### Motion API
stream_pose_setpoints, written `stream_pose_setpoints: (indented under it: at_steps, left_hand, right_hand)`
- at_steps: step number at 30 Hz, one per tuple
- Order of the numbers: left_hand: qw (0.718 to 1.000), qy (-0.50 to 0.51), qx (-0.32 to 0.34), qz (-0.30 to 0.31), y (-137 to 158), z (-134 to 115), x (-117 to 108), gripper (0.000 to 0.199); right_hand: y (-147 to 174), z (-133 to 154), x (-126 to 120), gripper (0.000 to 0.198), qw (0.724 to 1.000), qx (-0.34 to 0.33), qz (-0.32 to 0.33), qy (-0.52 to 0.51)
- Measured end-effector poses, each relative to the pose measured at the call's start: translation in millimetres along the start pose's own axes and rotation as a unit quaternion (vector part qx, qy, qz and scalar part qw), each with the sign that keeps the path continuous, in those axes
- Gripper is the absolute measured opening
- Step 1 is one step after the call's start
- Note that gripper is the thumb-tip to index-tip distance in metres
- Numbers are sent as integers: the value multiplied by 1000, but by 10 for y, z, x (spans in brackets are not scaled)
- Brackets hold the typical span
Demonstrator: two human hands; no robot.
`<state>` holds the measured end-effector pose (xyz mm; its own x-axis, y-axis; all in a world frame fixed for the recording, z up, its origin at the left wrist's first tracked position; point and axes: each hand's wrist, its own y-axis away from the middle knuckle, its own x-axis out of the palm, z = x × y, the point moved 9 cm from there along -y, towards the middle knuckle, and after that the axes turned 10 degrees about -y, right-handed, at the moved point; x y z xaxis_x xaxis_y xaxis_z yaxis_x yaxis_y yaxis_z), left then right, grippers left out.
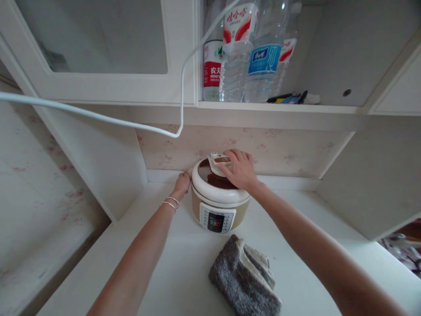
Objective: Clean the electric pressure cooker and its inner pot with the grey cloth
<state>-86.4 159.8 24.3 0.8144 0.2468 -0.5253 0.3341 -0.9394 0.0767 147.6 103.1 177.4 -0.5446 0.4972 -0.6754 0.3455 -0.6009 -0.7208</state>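
A white and gold rice cooker (219, 197) stands on the white counter, its front panel of buttons and small display turned towards me. The lid, with a brown top, is down. My right hand (241, 169) is wrapped over the lid handle (221, 160), thumb on the near side and fingers on the far side. At the cooker's left side, my left hand (183, 182) is closed against its edge; the fingertips are hidden, and two thin bangles circle that wrist. A crumpled grey cloth (243, 281) lies on the counter in front of the cooker.
Above, an open shelf (315, 109) holds several plastic bottles (243, 57) and small items. A white cable (138, 126) hangs across the upper left, in front of a glass-paned cabinet door (98, 39). Side panels (368, 184) and a floral wall (283, 151) enclose the counter (184, 267).
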Motion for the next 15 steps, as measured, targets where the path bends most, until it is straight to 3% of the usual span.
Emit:
stream_pose_setpoints:
  at_steps: [4, 6, 7, 9, 11, 13, 15]
  left_hand:
    - [994, -49, 42, -85, 399, 49, -251, 26]
    - [987, -86, 109, -84, 788, -4, -201, 21]
    - [969, -143, 195, -58, 1056, -125, -77, 20]
    - [904, -222, 360, 60, 1705, -285, 349, 25]
    - [816, -262, 484, 177, 2371, -297, 762, 27]
    - [736, -275, 559, 265, 2849, -189, 1065, 36]
    - [685, -288, 588, 318, 3048, -3, 1283, 64]
  right_hand:
    - [871, -325, -347, 35, 978, 121, -117, -124]
    - [1510, -676, -309, 34, 938, 244, -148, -198]
    - [1868, -852, -233, 36, 911, 311, -154, -224]
    - [2592, -1125, -5, 41, 857, 433, -135, -245]
    - [3226, -1252, 216, 46, 815, 518, -98, -240]
    - [3664, -1254, 337, 46, 800, 556, -67, -215]
    - [3864, -1175, 374, 45, 806, 550, -55, -213]
